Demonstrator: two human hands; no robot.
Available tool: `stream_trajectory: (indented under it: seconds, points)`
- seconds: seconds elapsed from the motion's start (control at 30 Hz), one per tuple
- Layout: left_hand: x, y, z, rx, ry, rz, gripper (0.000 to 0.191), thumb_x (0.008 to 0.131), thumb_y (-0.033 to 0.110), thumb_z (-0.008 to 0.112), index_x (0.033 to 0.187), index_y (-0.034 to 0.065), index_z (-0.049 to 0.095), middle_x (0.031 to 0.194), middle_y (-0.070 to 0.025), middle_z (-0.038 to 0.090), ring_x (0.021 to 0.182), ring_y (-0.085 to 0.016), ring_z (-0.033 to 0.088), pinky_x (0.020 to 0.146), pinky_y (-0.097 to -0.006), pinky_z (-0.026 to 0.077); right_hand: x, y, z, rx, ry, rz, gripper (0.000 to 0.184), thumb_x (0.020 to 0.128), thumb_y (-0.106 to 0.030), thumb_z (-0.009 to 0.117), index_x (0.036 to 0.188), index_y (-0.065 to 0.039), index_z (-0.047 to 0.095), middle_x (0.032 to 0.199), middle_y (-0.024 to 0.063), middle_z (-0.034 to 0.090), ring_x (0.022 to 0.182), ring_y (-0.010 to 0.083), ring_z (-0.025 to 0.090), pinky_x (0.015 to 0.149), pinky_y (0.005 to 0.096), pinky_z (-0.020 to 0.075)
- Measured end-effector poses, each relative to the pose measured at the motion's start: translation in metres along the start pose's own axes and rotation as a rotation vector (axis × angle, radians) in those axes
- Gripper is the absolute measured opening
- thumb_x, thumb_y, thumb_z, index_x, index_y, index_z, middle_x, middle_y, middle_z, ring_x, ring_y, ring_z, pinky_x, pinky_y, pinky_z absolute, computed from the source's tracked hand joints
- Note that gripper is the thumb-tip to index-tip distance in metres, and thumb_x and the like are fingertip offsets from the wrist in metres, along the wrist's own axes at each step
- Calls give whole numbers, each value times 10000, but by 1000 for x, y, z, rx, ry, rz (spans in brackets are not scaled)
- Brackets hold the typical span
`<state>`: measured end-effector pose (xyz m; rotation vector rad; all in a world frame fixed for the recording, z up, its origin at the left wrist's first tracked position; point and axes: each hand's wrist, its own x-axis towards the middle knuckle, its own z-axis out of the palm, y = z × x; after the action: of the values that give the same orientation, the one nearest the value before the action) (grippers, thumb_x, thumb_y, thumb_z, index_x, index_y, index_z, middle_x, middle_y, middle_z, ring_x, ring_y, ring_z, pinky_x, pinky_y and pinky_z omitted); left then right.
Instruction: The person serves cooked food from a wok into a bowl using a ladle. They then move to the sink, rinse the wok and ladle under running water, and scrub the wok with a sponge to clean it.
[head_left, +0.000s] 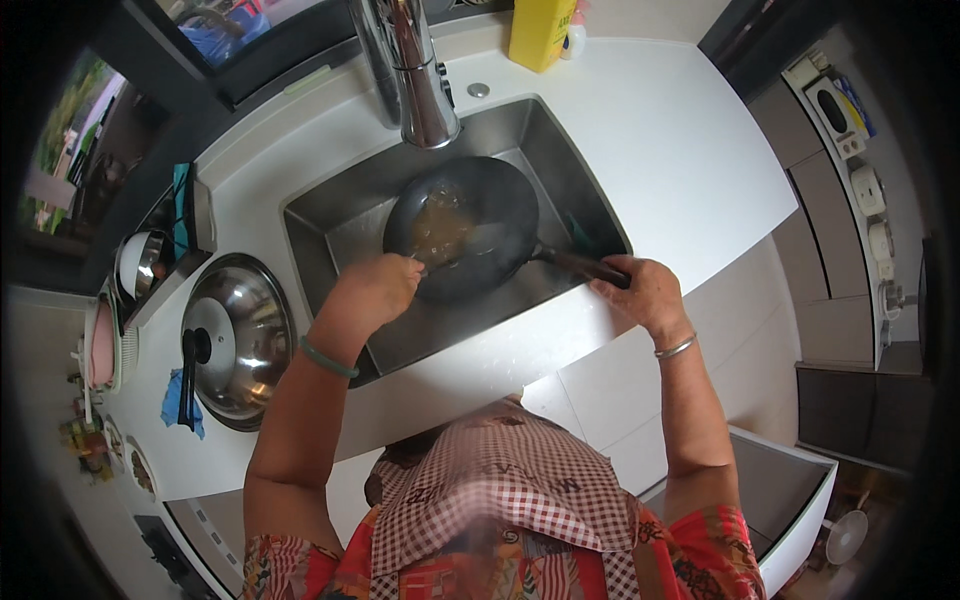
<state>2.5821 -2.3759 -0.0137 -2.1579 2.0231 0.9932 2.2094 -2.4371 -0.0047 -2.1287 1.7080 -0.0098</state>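
A dark wok (502, 210) with a little brownish liquid in it is in the stainless steel sink (367, 330), below the chrome faucet (427, 97). My right hand (641, 292) grips the end of the wok's long dark handle (581, 264), over the sink's near right rim. At the wok's near left edge, my left hand (380, 289) is closed, with its fingertips at the rim. A small part of something thin shows at those fingertips; whether it is a tool or the wok's own small handle, I cannot tell.
Left of the sink lies a domed steel wok lid (251, 337), with a black-handled utensil (187, 379) and a blue cloth (174, 401) beside it. A rack with bowls (139, 262) is farther left. A yellow container (538, 34) stands behind the sink. An open drawer (795, 502) is at lower right.
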Motion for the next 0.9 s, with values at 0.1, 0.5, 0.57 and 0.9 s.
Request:
stream_trajectory:
  seconds: [0.1, 0.5, 0.57, 0.9]
  points:
    - [15, -1, 10, -42, 115, -48, 352, 1010, 273, 505, 1277, 102, 658, 1225, -159, 676, 1143, -346, 633, 980, -391, 500, -1, -1, 2, 11, -1, -18, 417, 859, -431, 728, 1170, -154, 747, 883, 86, 753, 828, 253, 699, 782, 347, 543]
    - [32, -19, 4, -92, 165, -6, 343, 1004, 292, 538, 1246, 93, 679, 1159, -151, 704, 1097, -345, 657, 939, -395, 519, -1, -4, 3, 7, 5, -14, 405, 864, -413, 732, 1168, -145, 747, 899, 84, 759, 819, 257, 697, 789, 344, 541]
    - [25, -18, 2, -83, 95, 18, 352, 1003, 298, 545, 1248, 82, 674, 1168, -159, 699, 1099, -349, 657, 938, -394, 519, -2, 0, 3, -5, 3, -11, 406, 865, -411, 731, 1170, -143, 747, 903, 84, 760, 819, 257, 697, 788, 345, 542]
    - [17, 2, 14, -7, 160, -171, 360, 1015, 308, 491, 1279, 134, 664, 1171, -163, 692, 1074, -378, 652, 935, -434, 523, 1, -3, 2, 19, 7, -13, 417, 854, -419, 735, 1166, -142, 748, 873, 86, 753, 810, 251, 695, 776, 346, 543]
